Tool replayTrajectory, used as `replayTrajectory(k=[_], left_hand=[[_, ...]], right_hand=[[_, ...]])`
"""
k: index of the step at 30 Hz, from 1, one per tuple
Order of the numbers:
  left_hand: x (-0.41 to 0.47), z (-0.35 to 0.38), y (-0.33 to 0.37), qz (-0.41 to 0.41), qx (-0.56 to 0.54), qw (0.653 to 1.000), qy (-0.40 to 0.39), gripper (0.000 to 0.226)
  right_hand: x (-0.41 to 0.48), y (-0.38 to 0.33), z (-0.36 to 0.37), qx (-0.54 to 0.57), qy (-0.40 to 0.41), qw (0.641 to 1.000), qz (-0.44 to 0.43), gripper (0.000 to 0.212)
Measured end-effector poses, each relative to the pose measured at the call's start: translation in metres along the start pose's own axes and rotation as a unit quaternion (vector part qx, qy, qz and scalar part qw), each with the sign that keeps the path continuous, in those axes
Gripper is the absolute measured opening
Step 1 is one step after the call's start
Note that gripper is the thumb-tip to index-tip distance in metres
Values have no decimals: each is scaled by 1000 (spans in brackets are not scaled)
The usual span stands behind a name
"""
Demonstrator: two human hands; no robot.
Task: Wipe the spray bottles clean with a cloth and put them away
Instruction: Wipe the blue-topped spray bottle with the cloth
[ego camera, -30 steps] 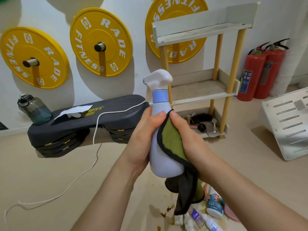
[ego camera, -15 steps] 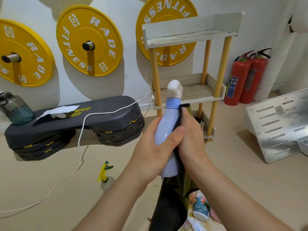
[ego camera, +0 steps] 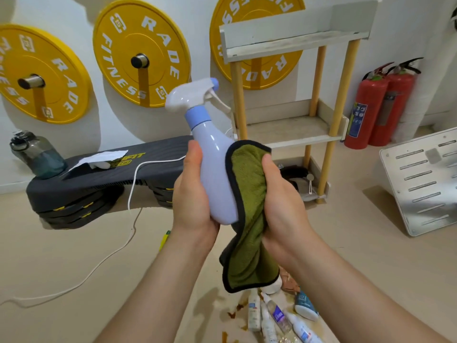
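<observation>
A pale lilac spray bottle (ego camera: 214,167) with a white trigger head and blue collar is held upright in mid-air, tilted slightly left. My left hand (ego camera: 191,194) grips its lower body from the left. My right hand (ego camera: 279,194) holds a green cloth (ego camera: 247,214) with a black edge against the bottle's right side; the cloth hangs down below the hands. Part of a yellow-green sprayer (ego camera: 165,240) peeks out on the floor behind my left wrist.
A wooden shelf rack (ego camera: 291,129) stands against the wall behind the bottle. A black step platform (ego camera: 99,179) with a water jug and a white cable lies left. Two red fire extinguishers (ego camera: 378,107) and a metal plate (ego camera: 425,179) are right. Several small bottles (ego camera: 279,318) litter the floor.
The bottle has been turned so its trigger head faces right and sits higher. My right hand moved from behind the bottle to its right side, and the green face of the cloth now shows.
</observation>
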State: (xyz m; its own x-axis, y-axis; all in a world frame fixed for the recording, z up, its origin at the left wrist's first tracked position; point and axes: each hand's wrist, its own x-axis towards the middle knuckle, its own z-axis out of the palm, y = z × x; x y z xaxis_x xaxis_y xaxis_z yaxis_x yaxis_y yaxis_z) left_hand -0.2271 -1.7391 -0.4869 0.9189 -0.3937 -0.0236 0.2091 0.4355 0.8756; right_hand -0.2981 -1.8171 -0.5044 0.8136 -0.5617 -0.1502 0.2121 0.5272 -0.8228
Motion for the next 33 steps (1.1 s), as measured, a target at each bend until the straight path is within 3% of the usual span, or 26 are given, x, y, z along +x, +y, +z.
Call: replayTrajectory(k=[1, 4, 6, 9, 12, 14, 15, 16, 21, 25, 28, 32, 33], left_hand=[[1, 0, -1, 16, 60, 998, 30, 46], [3, -3, -5, 56, 251, 962, 91, 46], [6, -8, -8, 58, 275, 956, 80, 41], [5, -9, -6, -57, 138, 988, 29, 36], [-4, -7, 0, -151, 54, 985, -64, 45], [-8, -6, 2, -174, 1, 978, -113, 44], [-10, -7, 4, -181, -18, 976, -122, 44], [-12, -7, 4, -183, -34, 975, -125, 44], [-16, -6, 0, -163, -71, 977, -114, 49], [-14, -2, 4, -117, -93, 983, -102, 51], [-9, -1, 0, -92, -80, 988, -92, 48], [-4, -8, 0, -91, -99, 986, -99, 50], [-4, -9, 1, -95, -111, 984, -106, 52]], right_hand=[[0, 0, 1, -8, 20, 1000, -11, 36], [2, 0, 0, -56, 81, 992, -82, 38], [3, -1, -3, -133, 106, 973, -158, 44], [2, 3, -6, -261, 106, 918, -279, 39], [-3, 15, -7, -371, 59, 837, -398, 27], [-5, 22, -11, -447, 22, 767, -459, 42], [-4, 25, -14, -454, -1, 751, -479, 47], [-2, 27, -16, -440, -19, 754, -487, 49], [3, 19, -12, -285, -46, 863, -415, 31], [0, 1, -5, -145, -25, 975, -164, 36], [-2, -6, 0, -133, -71, 986, -68, 30], [-14, 12, 13, -201, -108, 960, -165, 17], [-15, 19, 13, -227, -99, 949, -198, 27]])
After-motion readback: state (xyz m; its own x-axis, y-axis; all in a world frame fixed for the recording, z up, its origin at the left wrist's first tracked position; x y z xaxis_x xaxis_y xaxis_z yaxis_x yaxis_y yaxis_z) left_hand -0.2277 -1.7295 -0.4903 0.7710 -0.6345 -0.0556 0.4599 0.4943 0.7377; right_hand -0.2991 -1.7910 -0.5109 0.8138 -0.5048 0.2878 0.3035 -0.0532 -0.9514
